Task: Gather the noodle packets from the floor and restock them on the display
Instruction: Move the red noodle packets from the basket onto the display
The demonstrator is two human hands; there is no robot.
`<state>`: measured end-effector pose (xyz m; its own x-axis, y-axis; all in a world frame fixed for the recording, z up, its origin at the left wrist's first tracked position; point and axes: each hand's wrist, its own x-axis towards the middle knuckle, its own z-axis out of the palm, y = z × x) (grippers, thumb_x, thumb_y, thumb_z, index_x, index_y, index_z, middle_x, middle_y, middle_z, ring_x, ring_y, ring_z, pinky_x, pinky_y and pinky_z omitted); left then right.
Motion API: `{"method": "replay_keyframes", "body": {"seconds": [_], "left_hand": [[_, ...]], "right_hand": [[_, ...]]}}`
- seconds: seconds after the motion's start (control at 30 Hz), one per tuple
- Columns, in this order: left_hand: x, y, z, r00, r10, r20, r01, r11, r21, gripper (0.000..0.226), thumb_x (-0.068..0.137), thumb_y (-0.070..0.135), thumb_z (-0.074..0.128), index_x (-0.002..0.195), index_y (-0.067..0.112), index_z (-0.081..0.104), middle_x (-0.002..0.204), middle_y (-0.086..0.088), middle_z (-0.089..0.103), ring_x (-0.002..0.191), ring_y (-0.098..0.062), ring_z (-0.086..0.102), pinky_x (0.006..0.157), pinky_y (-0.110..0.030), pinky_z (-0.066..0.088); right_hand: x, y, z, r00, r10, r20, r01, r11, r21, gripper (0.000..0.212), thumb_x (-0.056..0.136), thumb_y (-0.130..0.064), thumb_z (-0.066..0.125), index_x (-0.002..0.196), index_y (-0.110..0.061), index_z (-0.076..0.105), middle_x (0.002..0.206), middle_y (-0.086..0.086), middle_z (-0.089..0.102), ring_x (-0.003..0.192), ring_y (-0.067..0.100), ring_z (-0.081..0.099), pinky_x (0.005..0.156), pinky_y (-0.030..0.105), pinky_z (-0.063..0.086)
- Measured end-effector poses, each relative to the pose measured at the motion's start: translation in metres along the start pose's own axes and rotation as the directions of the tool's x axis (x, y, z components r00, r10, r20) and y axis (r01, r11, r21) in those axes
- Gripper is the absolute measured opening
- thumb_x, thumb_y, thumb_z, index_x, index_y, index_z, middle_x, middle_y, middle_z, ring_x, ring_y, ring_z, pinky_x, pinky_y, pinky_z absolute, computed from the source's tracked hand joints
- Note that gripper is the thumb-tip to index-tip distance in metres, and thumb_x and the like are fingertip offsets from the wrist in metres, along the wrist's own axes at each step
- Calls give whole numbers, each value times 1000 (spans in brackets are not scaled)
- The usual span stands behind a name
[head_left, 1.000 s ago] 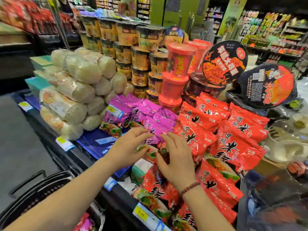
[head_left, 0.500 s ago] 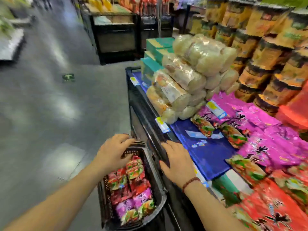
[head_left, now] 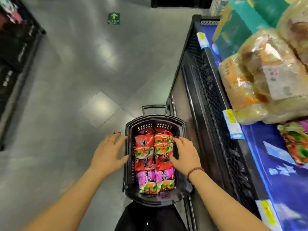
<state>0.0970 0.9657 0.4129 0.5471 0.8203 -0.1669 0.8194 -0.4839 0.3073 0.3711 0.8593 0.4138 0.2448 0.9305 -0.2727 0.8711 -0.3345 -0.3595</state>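
Note:
A black plastic basket stands on the grey floor beside the display. It holds red noodle packets in the far half and purple noodle packets in the near half. My left hand hovers with spread fingers at the basket's left rim, holding nothing. Over the right side of the basket, my right hand has its fingertips on the red packets. More packets lie on the blue display top at the right.
The display's black mesh side runs close along the basket's right. Bagged noodle bundles and green boxes sit on the display. Another dark shelf unit stands at the far left. A green arrow sticker marks the floor.
My view swung from the display down to the floor basket. Both hands left the packets on the display and came down over the basket, the right hand now reaching into it.

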Motion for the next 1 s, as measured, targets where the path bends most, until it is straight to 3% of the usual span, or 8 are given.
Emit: {"method": "replay_keyframes", "body": {"seconds": [0.13,0.37,0.5,0.67,0.77,0.87,1.0], "left_hand": [[2,-22,69,989,-139,42,141,988,-60,83,73,61,57,146,26,40,151,-13,39,136,-35,38,102,-50,44],[12,-46,199,942,-294,160,327,911,-252,90,76,46,75,151,28,29,161,-9,15,146,-31,20,116,-45,25],[16,-60,258,947,-271,170,309,911,-272,95,74,44,78,152,31,25,163,-6,9,148,-30,15,117,-42,22],[20,-73,295,954,-271,132,299,902,-312,92,78,36,78,152,30,25,162,8,-3,149,-21,9,108,-33,23],[17,-75,305,963,-262,60,267,906,-330,87,80,29,78,151,29,28,159,17,-6,145,-10,7,104,-35,28],[16,-72,310,961,-277,16,264,894,-363,84,81,23,77,150,28,30,159,19,-6,146,-8,8,103,-33,31],[15,-73,311,961,-276,-2,253,886,-389,83,82,21,76,150,30,29,158,24,-8,146,0,3,103,-32,31]], "right_hand": [[40,26,59,992,51,116,-54,998,25,71,86,-35,63,148,-23,30,153,7,28,141,26,25,113,37,28],[86,75,177,950,143,277,-173,981,87,79,82,-31,69,149,-32,26,150,15,27,135,35,31,108,44,36],[100,112,232,927,224,301,-289,938,189,81,79,-29,73,147,-40,29,144,17,30,135,34,32,110,41,34],[118,152,273,880,312,359,-422,859,289,95,77,-23,78,147,-48,19,152,18,19,140,34,27,114,44,28],[127,164,289,889,277,366,-399,860,319,102,76,-22,80,148,-50,14,149,16,23,137,31,33,113,40,29],[133,162,300,911,229,344,-362,843,398,103,76,-19,80,150,-44,13,145,10,31,135,24,33,108,31,29],[133,148,312,925,281,257,-374,797,474,93,79,-15,77,149,-41,22,133,11,43,125,21,41,96,23,29]]}}
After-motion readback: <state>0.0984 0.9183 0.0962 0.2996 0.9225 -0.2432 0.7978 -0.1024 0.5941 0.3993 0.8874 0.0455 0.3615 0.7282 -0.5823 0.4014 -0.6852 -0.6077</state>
